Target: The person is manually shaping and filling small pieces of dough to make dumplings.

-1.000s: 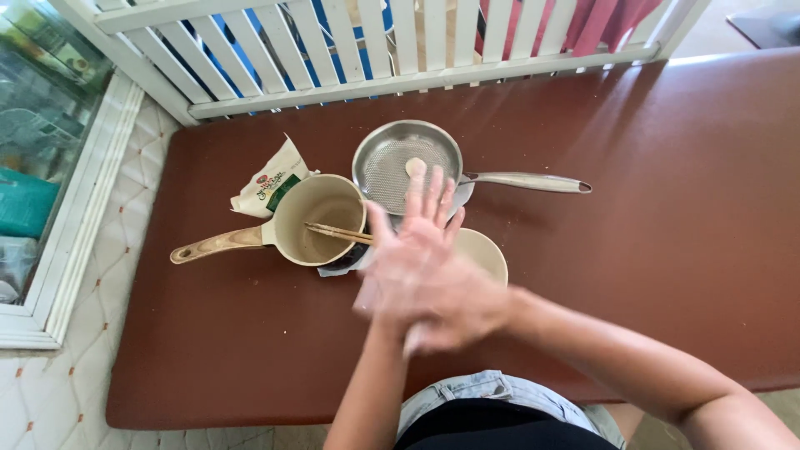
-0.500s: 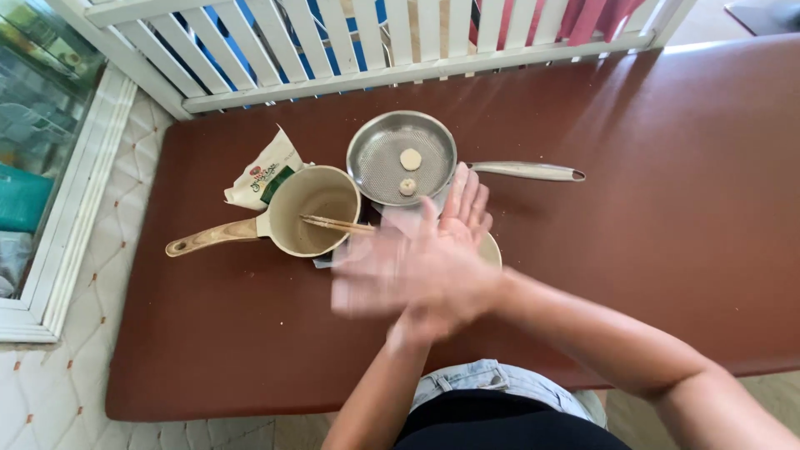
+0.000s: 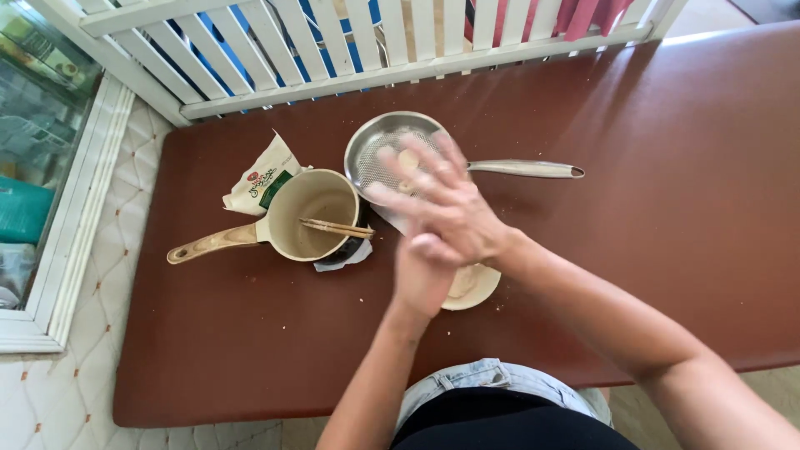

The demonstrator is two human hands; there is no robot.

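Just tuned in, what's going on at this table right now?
A person presses the right hand over the left hand, palms together, above a cream bowl and a steel pan. A cream saucepan with chopsticks across its rim sits left, a torn packet behind it.

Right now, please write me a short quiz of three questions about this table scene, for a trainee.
1. True or false: the right hand and the left hand are pressed together, palm on palm.
2. What lies across the cream saucepan? A) chopsticks B) a ladle C) a knife
3. Fill in: the steel pan has its handle pointing to the picture's ____.

Key: 1 true. 2 A. 3 right.
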